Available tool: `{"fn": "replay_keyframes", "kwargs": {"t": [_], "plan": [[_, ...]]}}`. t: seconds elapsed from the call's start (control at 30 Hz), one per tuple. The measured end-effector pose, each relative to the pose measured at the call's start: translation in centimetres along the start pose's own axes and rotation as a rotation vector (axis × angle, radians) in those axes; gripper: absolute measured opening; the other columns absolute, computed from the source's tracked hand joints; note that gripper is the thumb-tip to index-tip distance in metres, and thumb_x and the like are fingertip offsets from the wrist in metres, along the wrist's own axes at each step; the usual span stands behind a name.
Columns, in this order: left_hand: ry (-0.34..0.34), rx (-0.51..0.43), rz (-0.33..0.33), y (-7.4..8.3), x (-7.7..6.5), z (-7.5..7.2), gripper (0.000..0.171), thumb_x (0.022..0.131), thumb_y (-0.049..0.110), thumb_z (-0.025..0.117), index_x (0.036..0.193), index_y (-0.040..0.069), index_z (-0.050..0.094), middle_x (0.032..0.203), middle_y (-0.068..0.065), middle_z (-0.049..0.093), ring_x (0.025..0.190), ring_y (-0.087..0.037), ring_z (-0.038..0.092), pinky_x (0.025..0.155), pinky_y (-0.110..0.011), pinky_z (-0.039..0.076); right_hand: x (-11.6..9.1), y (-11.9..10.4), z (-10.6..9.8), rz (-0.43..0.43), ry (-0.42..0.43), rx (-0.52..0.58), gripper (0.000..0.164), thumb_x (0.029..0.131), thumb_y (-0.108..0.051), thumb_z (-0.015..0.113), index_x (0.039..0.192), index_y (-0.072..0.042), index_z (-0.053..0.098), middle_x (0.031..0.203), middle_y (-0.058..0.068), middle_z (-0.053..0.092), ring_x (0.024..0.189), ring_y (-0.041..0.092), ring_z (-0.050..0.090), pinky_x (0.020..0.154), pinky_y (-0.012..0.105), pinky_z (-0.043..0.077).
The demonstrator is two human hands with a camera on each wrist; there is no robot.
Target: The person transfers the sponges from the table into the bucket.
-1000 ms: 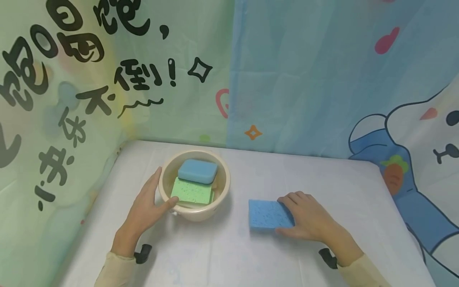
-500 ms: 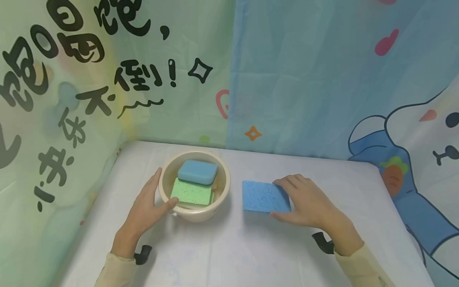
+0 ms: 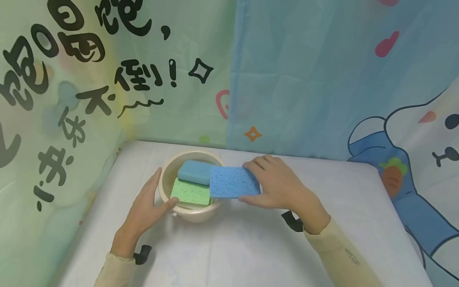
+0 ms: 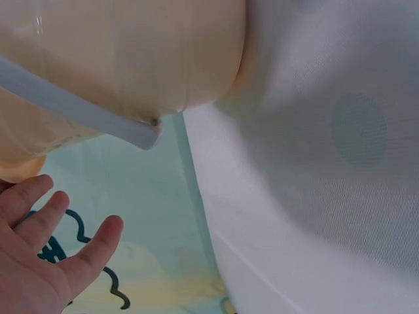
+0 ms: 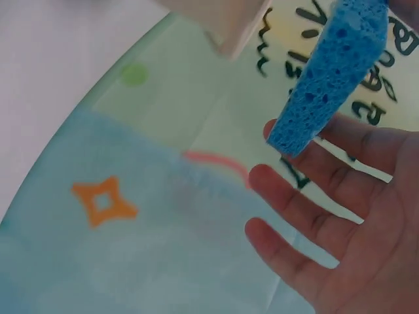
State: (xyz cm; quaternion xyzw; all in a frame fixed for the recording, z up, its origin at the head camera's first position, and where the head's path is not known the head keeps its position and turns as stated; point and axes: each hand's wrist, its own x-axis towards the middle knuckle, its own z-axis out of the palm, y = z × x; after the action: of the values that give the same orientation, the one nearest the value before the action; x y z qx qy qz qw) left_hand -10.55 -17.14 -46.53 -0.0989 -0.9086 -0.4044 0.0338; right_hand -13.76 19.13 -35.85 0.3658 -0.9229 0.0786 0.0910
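My right hand [image 3: 277, 183] pinches a blue sponge [image 3: 233, 182] between thumb and fingers. In the head view the sponge overlaps the right rim of a cream bucket [image 3: 201, 215]. The right wrist view shows the porous edge of that blue sponge [image 5: 330, 82], the lower fingers spread free of it. A smooth blue block [image 3: 195, 172] and a green sponge [image 3: 190, 192] lie inside the bucket. At its left side my left hand [image 3: 147, 207] touches the rim, thumb at the front. Fairly straight, spread fingers of the left hand [image 4: 55, 242] appear in the left wrist view.
A white cloth covers the table [image 3: 229, 255]. Printed fabric [image 3: 305, 79] hangs along the back and left edges, close behind the bucket. A pale handle [image 4: 85, 114] runs along the bucket's outside in the left wrist view.
My right hand has carried the blue sponge up and leftward from beside the bucket to its right rim. The left hand and the bucket have stayed in place.
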Motion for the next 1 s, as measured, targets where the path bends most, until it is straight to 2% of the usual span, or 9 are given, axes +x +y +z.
{"fn": "replay_keyframes", "kwargs": {"t": [0.17, 0.37, 0.47, 0.73, 0.9, 1.0], "plan": [[-0.003, 0.007, -0.001, 0.0, 0.0, 0.1, 0.099, 0.089, 0.055, 0.069, 0.162, 0.014, 0.016, 0.163, -0.010, 0.022, 0.148, -0.034, 0.022, 0.112, -0.063, 0.026, 2.6, -1.7, 0.6, -0.009, -0.037, -0.053, 0.077, 0.078, -0.065, 0.071, 0.122, -0.003, 0.063, 0.110, 0.011, 0.064, 0.104, 0.031, 0.056, 0.090, 0.048, 0.047], [0.003, 0.024, 0.012, -0.1, 0.1, 0.2, 0.099, 0.089, 0.055, 0.067, 0.162, 0.014, 0.015, 0.163, -0.011, 0.022, 0.148, -0.034, 0.022, 0.112, -0.063, 0.026, 5.1, -4.3, 1.5, 0.037, -0.178, -0.141, 0.079, 0.081, -0.072, 0.064, 0.124, -0.005, 0.061, 0.110, 0.010, 0.061, 0.102, 0.030, 0.053, 0.089, 0.049, 0.045], [0.006, 0.034, 0.033, 0.0, 0.1, 0.3, 0.098, 0.089, 0.054, 0.067, 0.162, 0.013, 0.016, 0.163, -0.012, 0.023, 0.148, -0.035, 0.023, 0.112, -0.064, 0.027, 5.9, -5.6, 1.9, 0.060, -0.217, -0.173, 0.081, 0.082, -0.073, 0.062, 0.124, -0.004, 0.062, 0.111, 0.011, 0.062, 0.104, 0.030, 0.053, 0.090, 0.048, 0.046], [0.011, 0.030, 0.071, -0.1, 0.2, 0.4, 0.099, 0.089, 0.053, 0.068, 0.162, 0.013, 0.014, 0.163, -0.013, 0.023, 0.147, -0.036, 0.023, 0.112, -0.064, 0.027, 7.1, -8.3, 2.8, 0.103, -0.259, -0.240, 0.076, 0.080, -0.075, 0.063, 0.109, -0.005, 0.063, 0.104, 0.011, 0.062, 0.100, 0.030, 0.054, 0.087, 0.046, 0.046], [0.014, 0.032, 0.069, 0.1, 0.2, 0.4, 0.099, 0.089, 0.053, 0.068, 0.162, 0.012, 0.014, 0.163, -0.014, 0.023, 0.147, -0.037, 0.023, 0.112, -0.064, 0.026, 7.5, -8.7, 3.3, 0.118, -0.269, -0.263, 0.075, 0.081, -0.075, 0.062, 0.112, -0.006, 0.063, 0.107, 0.011, 0.062, 0.106, 0.031, 0.055, 0.089, 0.047, 0.046], [0.014, 0.028, 0.064, 0.2, 0.2, 0.4, 0.100, 0.089, 0.053, 0.068, 0.162, 0.011, 0.015, 0.163, -0.014, 0.023, 0.147, -0.037, 0.023, 0.112, -0.064, 0.026, 7.6, -8.8, 3.7, 0.119, -0.279, -0.257, 0.075, 0.081, -0.074, 0.063, 0.114, -0.006, 0.063, 0.104, 0.009, 0.061, 0.102, 0.029, 0.056, 0.087, 0.046, 0.046]]}}
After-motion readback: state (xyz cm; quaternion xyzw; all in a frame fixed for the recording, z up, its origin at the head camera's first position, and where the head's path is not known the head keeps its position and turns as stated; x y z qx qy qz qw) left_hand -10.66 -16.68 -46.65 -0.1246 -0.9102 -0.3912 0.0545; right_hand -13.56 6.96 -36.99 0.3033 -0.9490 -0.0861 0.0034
